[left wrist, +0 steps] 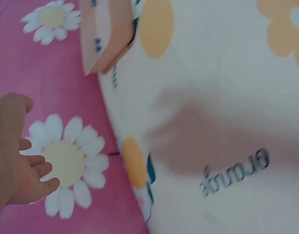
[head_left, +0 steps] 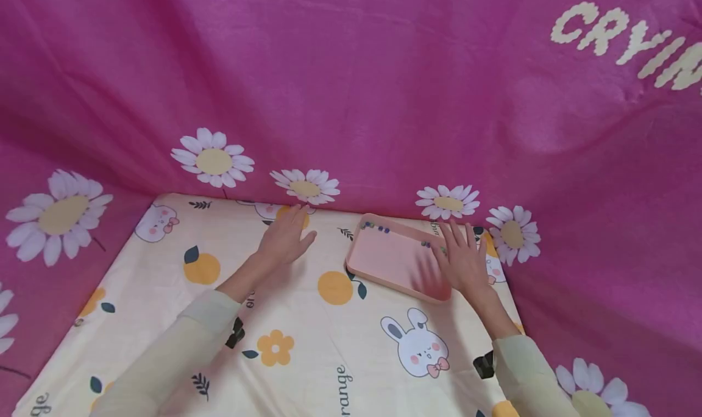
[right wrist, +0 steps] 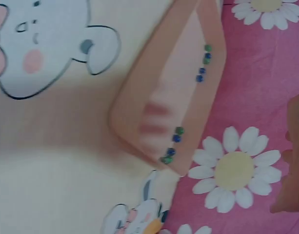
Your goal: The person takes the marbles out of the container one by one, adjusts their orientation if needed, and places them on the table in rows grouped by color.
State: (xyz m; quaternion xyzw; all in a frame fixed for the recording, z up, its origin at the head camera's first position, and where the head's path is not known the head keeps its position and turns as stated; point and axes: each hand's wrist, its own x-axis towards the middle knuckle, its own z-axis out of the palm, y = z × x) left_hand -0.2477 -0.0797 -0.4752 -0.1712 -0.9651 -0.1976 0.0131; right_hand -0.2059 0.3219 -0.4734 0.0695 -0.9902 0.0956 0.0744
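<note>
A shallow pink tray (head_left: 384, 255) lies on the patterned cloth near the back edge. Along its far side sit several small blue and green marbles (right wrist: 201, 71), in two loose groups. My right hand (head_left: 463, 258) hovers over the tray's right end with fingers spread, its shadow falling across the tray floor. To the left of the tray, my left hand (head_left: 282, 237) is held above the cloth, fingers extended and thumb apart. Neither hand holds anything. In the left wrist view, the left hand (left wrist: 20, 151) shows relaxed fingers; only part of the right hand (right wrist: 295, 156) enters the right wrist view.
Cream cloth (head_left: 307, 319) printed with oranges, rabbits and flowers covers the surface. A magenta curtain (head_left: 351, 100) with daisies rises behind the back edge and along both sides. Dark straps (head_left: 485, 364) show under the wrists.
</note>
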